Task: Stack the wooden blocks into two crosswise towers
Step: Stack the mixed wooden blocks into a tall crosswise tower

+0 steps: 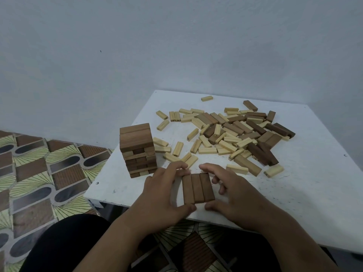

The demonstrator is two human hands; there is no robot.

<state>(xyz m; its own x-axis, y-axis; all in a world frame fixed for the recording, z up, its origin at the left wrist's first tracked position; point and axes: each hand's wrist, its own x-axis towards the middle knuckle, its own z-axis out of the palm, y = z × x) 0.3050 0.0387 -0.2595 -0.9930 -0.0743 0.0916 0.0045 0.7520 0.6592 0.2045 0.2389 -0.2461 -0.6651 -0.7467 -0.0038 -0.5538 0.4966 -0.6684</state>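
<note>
Three dark brown blocks (198, 188) lie flat side by side on the white table (306, 185), near its front edge. My left hand (164, 193) holds the row from the left, fingers curled at its far end and thumb at its near end. My right hand (234, 191) holds it the same way from the right. A crosswise tower (137, 149) of brown and pale blocks stands several layers high at the table's left edge. Behind my hands lies a loose pile (235, 132) of pale and dark blocks.
A single pale block (207, 98) lies apart near the table's far edge. The table's left edge runs just beside the tower, with patterned floor (39, 173) below. A plain wall stands behind. My dark-clothed knees sit under the front edge.
</note>
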